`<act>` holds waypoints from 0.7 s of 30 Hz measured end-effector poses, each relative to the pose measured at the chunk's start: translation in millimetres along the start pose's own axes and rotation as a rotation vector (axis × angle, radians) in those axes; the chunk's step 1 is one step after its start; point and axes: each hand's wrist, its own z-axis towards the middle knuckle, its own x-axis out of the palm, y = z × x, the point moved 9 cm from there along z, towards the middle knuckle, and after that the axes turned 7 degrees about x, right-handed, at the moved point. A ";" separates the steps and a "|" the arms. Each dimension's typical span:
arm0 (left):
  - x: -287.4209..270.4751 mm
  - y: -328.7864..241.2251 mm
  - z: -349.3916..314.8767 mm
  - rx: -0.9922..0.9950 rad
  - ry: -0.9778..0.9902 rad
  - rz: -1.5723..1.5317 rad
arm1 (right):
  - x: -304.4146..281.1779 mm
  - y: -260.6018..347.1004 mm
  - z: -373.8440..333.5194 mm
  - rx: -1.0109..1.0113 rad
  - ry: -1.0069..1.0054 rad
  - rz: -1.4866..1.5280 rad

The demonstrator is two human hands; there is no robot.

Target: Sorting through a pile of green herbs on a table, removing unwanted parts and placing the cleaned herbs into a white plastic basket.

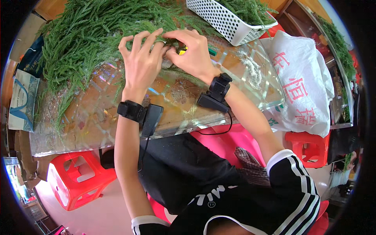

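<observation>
My left hand (141, 60) is over the front of a big heap of green needle-leaved sprigs (90, 35), its outer fingers bent and spread. Its thumb side meets my right hand (192, 55), whose thumb and forefinger curl in toward each other. Bits of green show between the two hands, but what the fingertips pinch is too small and covered to make out. A small yellow thing (183, 51) shows inside the curl of my right hand; its kind is unclear. Each wrist wears a black strap with a dark box and a cable.
A white perforated basket (225, 21) with more sprigs stands at the back right. White powder or crumbs (252, 70) lie on the clear-covered table (168, 105). A white sack (301, 86) leans at the right; a paper bag (23, 102) stands left. Red stools (80, 178) are below.
</observation>
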 end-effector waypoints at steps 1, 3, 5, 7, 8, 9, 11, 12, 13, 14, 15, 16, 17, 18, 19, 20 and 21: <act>1.0 0.7 -0.1 -0.014 0.025 -0.012 | -0.5 -0.2 -0.5 -0.003 0.002 -0.001; 2.4 1.7 0.7 -0.040 0.075 -0.036 | -1.3 -5.2 0.0 0.090 0.032 0.029; -0.8 3.1 2.4 -0.065 0.038 -0.049 | -2.6 -6.9 0.2 0.136 0.047 0.042; -6.1 6.5 3.7 -0.114 -0.030 -0.073 | -7.1 -7.4 0.7 0.147 0.019 0.074; -5.7 6.1 3.4 -0.113 -0.034 -0.073 | -9.2 -7.7 1.1 0.152 0.004 0.090; -4.4 5.3 2.1 -0.107 -0.034 -0.068 | -9.5 -7.1 1.2 0.149 0.002 0.088; -2.5 4.3 0.2 -0.096 -0.036 -0.056 | -7.5 -12.7 -0.2 0.225 0.001 0.130; -2.8 4.6 -0.2 -0.094 -0.040 -0.057 | -6.6 -15.6 -1.1 0.263 0.000 0.150; -3.3 4.7 0.2 -0.087 -0.034 -0.055 | -6.9 -14.6 -1.1 0.259 -0.003 0.149; -4.0 4.8 0.6 -0.081 -0.027 -0.053 | -6.4 -13.1 -1.3 0.251 0.001 0.129; -4.4 4.8 1.1 -0.075 -0.020 -0.050 | -6.0 -12.0 -1.5 0.243 0.004 0.109; -5.5 5.0 1.5 -0.073 -0.024 -0.048 | -5.6 -11.4 -1.4 0.235 0.008 0.090; -5.4 3.3 2.2 -0.050 -0.011 -0.030 | -5.5 -11.9 -1.2 0.231 0.006 0.090; -4.5 1.2 2.1 -0.030 0.001 -0.015 | -6.4 -11.1 -1.3 0.212 -0.003 0.083; -3.7 -0.6 2.1 -0.010 0.014 0.001 | -7.2 -10.0 -1.1 0.192 -0.012 0.077; -4.3 -0.5 2.0 -0.010 0.011 0.001 | -8.0 -9.0 -1.0 0.173 -0.021 0.072; -3.5 -0.5 1.9 -0.009 0.023 -0.011 | -8.5 -9.7 -1.4 0.171 -0.021 0.072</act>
